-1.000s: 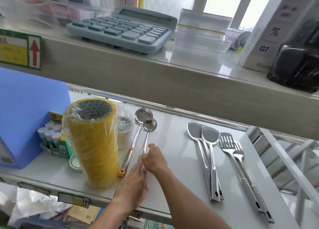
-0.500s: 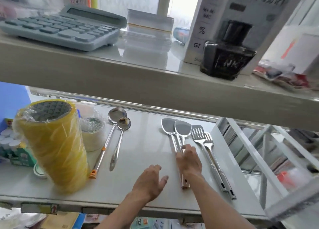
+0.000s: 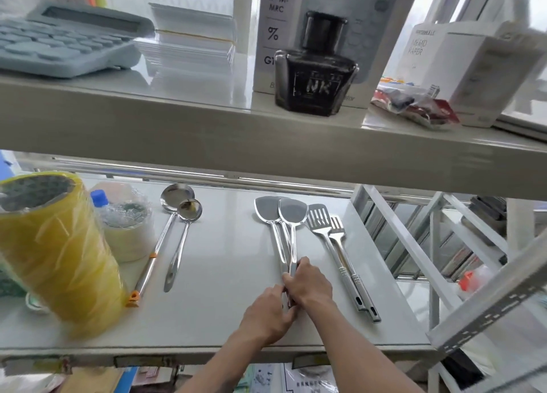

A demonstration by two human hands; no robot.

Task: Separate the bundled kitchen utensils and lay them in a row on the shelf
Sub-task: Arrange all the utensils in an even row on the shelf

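Observation:
Two steel solid spatulas [image 3: 281, 215] lie overlapped in the middle of the white shelf [image 3: 225, 277], blades pointing away from me. My right hand [image 3: 309, 283] is closed around their handles. My left hand [image 3: 268, 315] grips the same handles just below it. To the left lie two steel ladles [image 3: 180, 212], side by side and slightly apart, one with an orange handle tip. To the right two slotted turners [image 3: 327, 222] lie overlapped, untouched.
A tall yellow tape stack [image 3: 56, 244] and a clear tape roll [image 3: 127, 230] stand at the shelf's left. The upper shelf [image 3: 266, 138] overhangs, carrying a calculator [image 3: 59, 37], a black ink bottle [image 3: 315, 70] and boxes. White rack frames [image 3: 414, 244] stand at right.
My hands left the ladles and moved right. The right hand reached the solid spatulas first, then the left joined it; both now grip their handles. My view shifted right.

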